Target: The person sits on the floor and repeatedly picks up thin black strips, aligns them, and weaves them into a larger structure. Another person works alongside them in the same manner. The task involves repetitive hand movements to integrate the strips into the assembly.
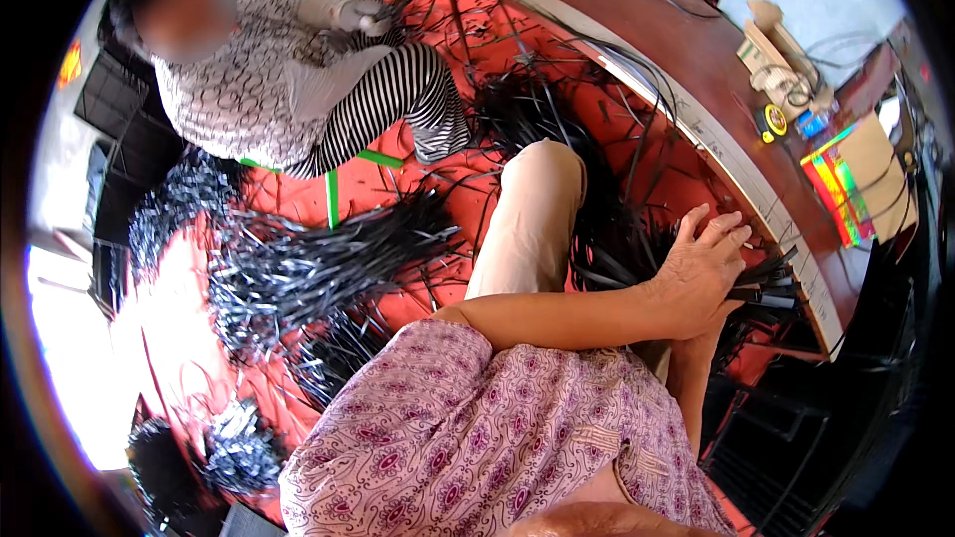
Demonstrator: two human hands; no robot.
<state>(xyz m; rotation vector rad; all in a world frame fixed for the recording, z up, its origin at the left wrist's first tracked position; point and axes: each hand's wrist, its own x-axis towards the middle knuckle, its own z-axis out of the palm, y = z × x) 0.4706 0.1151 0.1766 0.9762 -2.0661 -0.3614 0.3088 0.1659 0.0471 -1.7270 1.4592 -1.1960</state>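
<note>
My left hand (699,264) reaches across my lap to the right, its fingers stretched out and apart. Below it, mostly covered, is my right hand (708,330), from which the ends of a bundle of black strips (766,283) stick out. The fingers of my right hand are largely hidden, but it appears closed round the bundle. The bundle's ends lie close to the table's pale, marked edge (741,179). Long loose black strips (597,254) hang and lie beside my knee.
A brown table (637,0) curves along the right, with a yellow tape measure (771,123), a cardboard box (776,50) and a colourful packet (841,189). Heaps of shiny black strips (308,268) cover the red floor (298,204). Another person (249,70) sits at the upper left.
</note>
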